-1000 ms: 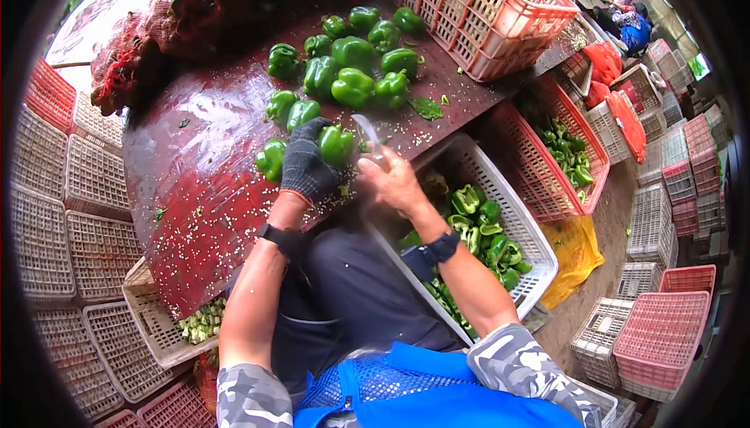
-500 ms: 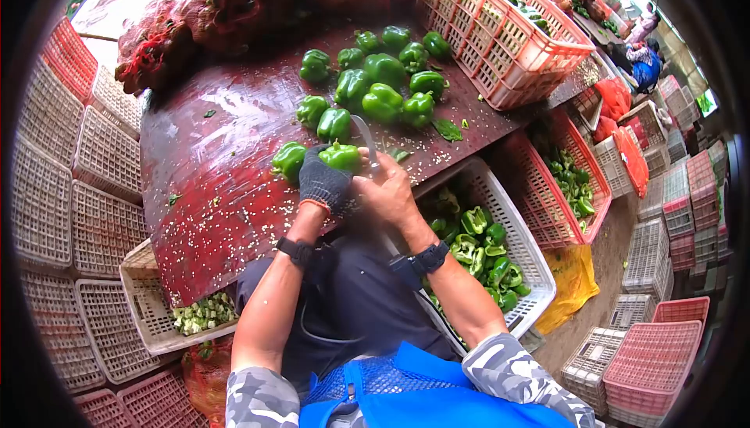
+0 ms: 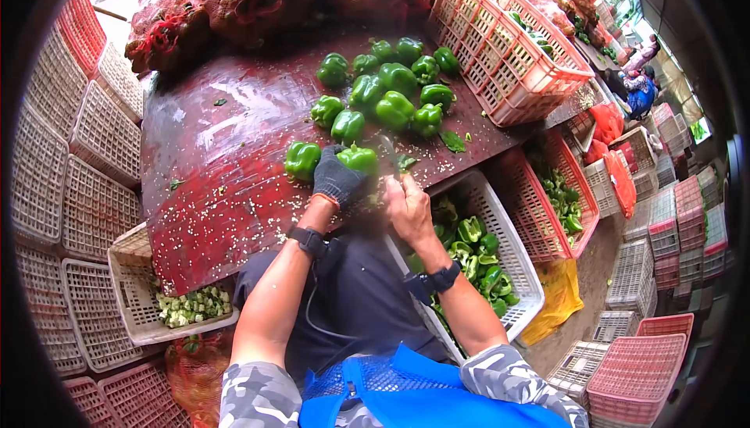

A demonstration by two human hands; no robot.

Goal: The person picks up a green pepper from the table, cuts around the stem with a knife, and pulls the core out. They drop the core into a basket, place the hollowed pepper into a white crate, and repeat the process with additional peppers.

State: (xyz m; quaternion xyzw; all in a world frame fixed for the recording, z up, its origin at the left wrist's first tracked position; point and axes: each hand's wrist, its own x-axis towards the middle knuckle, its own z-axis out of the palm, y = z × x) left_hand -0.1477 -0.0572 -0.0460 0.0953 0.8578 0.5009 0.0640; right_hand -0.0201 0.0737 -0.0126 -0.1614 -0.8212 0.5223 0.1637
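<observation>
Gloved left hand grips a green pepper over the table's near edge; the bare right hand is curled round a blurred knife just beside it. Cut peppers lie in the white crate. Beyond, whole peppers sit before mesh sacks.

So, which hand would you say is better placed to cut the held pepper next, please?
Probably the right hand: it holds the knife, blurred but near the pepper, while the gloved left hand is busy gripping that pepper.
</observation>
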